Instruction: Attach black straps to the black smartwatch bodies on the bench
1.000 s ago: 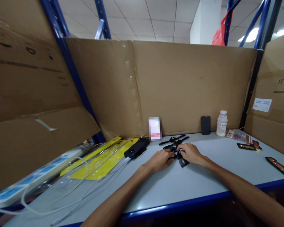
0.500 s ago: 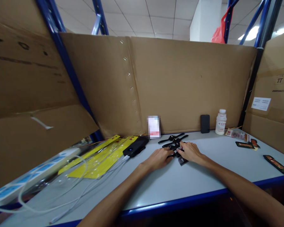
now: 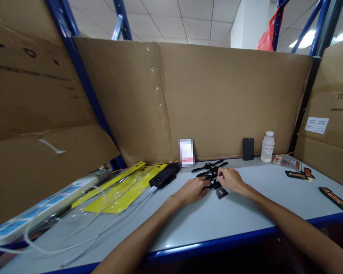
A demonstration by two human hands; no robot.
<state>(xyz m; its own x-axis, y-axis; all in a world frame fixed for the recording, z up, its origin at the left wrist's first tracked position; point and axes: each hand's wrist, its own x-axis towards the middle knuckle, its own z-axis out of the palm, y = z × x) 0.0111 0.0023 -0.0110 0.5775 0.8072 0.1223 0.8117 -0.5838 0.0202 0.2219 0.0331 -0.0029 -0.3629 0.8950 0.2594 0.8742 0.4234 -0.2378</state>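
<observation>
Black piece (image 3: 216,184), clasped by left hand (image 3: 194,190): steady against worktop (image 3: 191,224). Right hand (image 3: 230,179), bunched alongside: keep light; unclear whether grasping.

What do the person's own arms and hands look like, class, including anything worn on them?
The left forearm and right forearm are slender and sleeveless as far as they show. The left hand and right hand are ungloved, with nothing visible around the wrists.

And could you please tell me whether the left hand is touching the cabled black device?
Apart: the head view shows grey tabletop between the left hand and the black device.
</observation>
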